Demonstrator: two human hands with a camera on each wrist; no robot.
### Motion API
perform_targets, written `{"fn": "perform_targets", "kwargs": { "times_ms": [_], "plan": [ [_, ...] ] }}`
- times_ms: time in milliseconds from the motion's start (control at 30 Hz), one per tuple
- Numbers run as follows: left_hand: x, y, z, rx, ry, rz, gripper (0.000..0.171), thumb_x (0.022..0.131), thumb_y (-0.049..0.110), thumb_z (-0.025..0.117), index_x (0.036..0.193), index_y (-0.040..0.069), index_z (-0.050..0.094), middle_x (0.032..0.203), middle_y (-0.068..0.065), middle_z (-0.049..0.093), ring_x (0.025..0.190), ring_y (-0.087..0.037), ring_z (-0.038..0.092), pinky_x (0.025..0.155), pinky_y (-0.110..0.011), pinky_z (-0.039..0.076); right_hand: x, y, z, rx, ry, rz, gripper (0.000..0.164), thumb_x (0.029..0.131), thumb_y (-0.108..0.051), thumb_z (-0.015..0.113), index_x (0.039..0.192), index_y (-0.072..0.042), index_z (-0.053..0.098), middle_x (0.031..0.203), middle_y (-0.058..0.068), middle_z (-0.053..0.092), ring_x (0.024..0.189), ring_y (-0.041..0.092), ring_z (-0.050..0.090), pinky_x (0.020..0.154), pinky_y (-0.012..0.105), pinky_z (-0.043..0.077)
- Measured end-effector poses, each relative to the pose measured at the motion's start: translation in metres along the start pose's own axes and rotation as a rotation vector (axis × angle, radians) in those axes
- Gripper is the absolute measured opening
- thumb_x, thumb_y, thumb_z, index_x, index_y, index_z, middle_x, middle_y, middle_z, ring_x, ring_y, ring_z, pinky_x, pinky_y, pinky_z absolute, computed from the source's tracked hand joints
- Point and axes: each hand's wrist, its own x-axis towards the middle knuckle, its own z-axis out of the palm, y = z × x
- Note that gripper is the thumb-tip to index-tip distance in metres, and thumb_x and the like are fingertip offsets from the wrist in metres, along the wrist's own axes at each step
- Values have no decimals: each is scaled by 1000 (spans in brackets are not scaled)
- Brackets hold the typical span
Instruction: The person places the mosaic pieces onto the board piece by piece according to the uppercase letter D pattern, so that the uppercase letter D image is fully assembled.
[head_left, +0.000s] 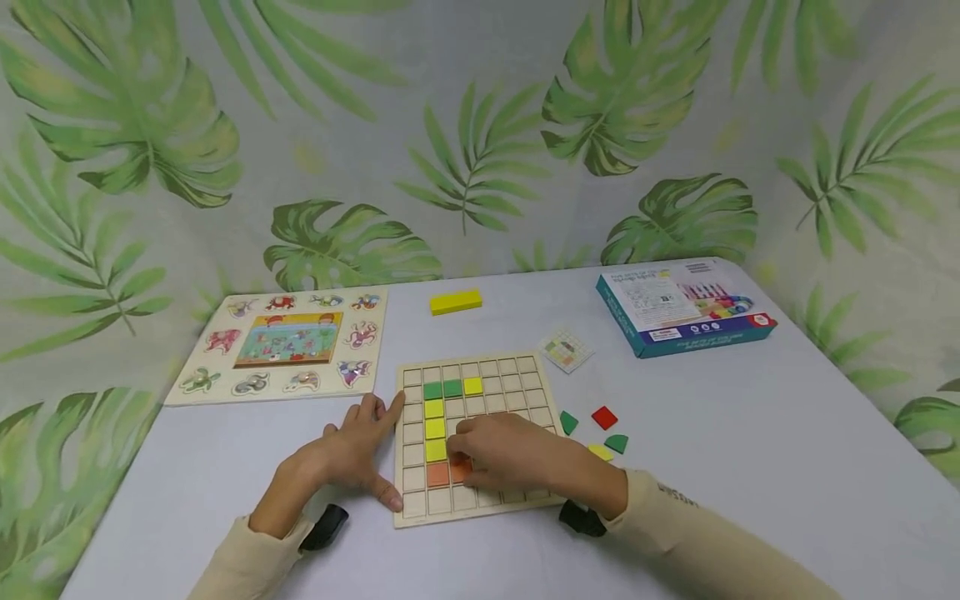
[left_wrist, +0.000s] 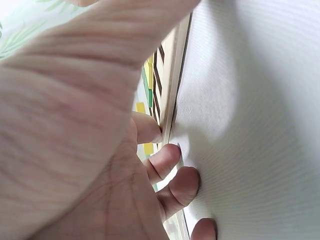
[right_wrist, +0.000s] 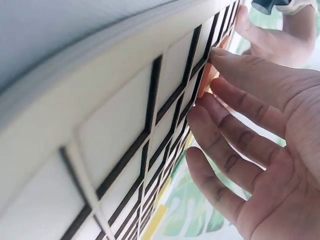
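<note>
A wooden grid board [head_left: 495, 403] lies on the white table. My right hand [head_left: 510, 454] is over its lower middle, thumb and fingers pinching an orange square tile [head_left: 461, 472] at a cell; the right wrist view shows the orange tile [right_wrist: 206, 80] between them. Left of it sits another orange tile [head_left: 437, 475]. Above that, several yellow tiles [head_left: 435, 428] form a column, topped by a row of green tiles [head_left: 452, 388] and one yellow tile [head_left: 472, 386]. My left hand [head_left: 348, 450] touches the board's left edge with index finger and thumb spread apart.
Loose tiles lie right of the board: a red square [head_left: 604, 417], green quarter-rounds [head_left: 617, 443] and a partly hidden yellow piece [head_left: 600, 452]. Behind are a small pattern card [head_left: 567, 348], a yellow block [head_left: 456, 302], a boxed set [head_left: 686, 308] and an animal puzzle board [head_left: 217, 312].
</note>
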Motion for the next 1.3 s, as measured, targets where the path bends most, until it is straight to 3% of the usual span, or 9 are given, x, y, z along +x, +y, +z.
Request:
{"fn": "perform_targets", "kwargs": {
  "times_ms": [200,467,600,700,933,1300],
  "plan": [
    [-1,-1,5,-9,-12,0,143,52,53,95,160,5,15,123,-13,32,112,-30,33,77,-47,29,-12,-1,1,35,-39,-1,20,93,-29,73,112,-24,78,109,-9,69,99,6,60,90,25,51],
    [1,-2,3,6,-8,11,143,52,53,95,160,4,15,124,-13,31,112,-30,33,77,-47,29,-23,3,1,30,-33,-29,23,96,-34,68,115,-26,77,129,-3,60,121,16,51,103,30,45],
    [1,-2,2,5,-14,8,143,52,53,95,160,4,14,124,-13,31,112,-30,33,77,-48,29,-29,6,2,33,-48,-35,35,98,-35,63,132,-27,67,134,-1,57,124,18,47,104,32,43],
    [1,-2,2,4,-10,10,143,52,53,94,160,5,14,123,-13,31,111,-30,33,79,-50,30,-35,12,2,71,-43,-22,39,98,-34,62,137,-28,63,136,-3,54,123,17,46,103,33,44],
    [4,-1,1,-4,0,-5,145,50,52,95,161,5,14,123,-14,33,110,-29,33,84,-57,32,-59,34,-7,161,9,50,36,96,-32,67,131,-22,66,128,-5,59,121,15,52,102,36,47],
    [3,0,-1,13,2,-6,145,50,54,94,161,5,14,123,-12,33,110,-28,33,78,-45,28,-111,71,-8,190,32,145,33,89,-29,76,121,-22,71,122,-6,64,115,18,57,100,44,48]
  ]
}}
